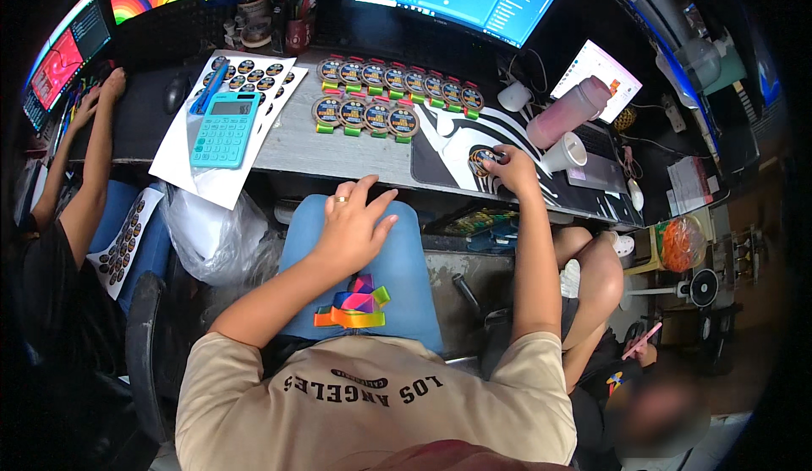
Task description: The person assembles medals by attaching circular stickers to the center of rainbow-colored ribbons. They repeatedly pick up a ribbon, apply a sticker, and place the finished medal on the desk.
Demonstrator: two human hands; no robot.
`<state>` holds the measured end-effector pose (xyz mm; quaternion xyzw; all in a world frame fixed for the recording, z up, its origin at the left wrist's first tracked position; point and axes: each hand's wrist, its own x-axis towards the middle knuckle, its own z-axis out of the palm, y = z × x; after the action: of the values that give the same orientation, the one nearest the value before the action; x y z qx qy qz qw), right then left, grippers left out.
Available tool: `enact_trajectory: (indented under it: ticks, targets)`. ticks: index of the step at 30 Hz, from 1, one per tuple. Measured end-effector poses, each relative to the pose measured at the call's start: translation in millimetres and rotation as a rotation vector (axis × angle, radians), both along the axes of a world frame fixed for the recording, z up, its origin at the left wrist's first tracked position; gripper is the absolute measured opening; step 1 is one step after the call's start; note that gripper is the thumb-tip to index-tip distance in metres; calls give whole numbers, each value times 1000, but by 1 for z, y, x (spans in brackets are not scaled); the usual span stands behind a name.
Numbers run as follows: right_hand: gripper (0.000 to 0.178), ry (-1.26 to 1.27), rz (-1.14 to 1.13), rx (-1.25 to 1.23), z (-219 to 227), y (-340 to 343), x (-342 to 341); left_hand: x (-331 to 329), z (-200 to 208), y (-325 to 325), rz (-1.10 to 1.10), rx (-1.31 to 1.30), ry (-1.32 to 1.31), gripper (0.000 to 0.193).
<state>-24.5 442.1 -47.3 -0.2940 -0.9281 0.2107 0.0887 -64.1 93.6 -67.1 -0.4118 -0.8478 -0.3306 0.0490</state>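
My right hand [516,171] pinches the edge of a round dark medal [484,161] over the black-and-white patterned mat [440,167]. Fingers spread, my left hand [351,221] hovers over my thighs near the desk's front edge and holds nothing. In my lap lies a small heap of rainbow-coloured ribbon [351,309]. Beyond the hands, two rows of round medals with green and red ribbons, among them a near-row medal [403,122], lie on the grey desk [296,145]. My right fingers partly cover the medal they hold.
A turquoise calculator [227,131] rests on white sticker sheets [190,162] at the left. To the right stand a white cup [565,153], a pinkish bottle [568,116] and a laptop [596,171]. Co-workers sit on both sides; a hand [110,86] shows at far left.
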Motion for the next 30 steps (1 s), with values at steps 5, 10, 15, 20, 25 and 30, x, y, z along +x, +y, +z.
enact_trajectory:
  ticks: [5,10,15,20,25,30]
  targets:
    - [40,151,-90,83,-13,-14,4,3,0,-29,34,-36,-53,39]
    - [45,231,-168,114,-31,-10,2,7,-27,-54,14,-203,-178,32]
    - [42,327,-93,173,-34,-6,5,30,-54,-79,-156,-651,-286,31]
    - [33,508,-211,-29,-41,-4,3,48,-74,-86,-126,-598,-268,33]
    - [30,789,-220,-475,-31,-13,15,49,-91,-70,-253,-225,-314,20]
    - [30,888,-90,-576,-13,-38,42,48,-100,-50,-458,-94,-421,13]
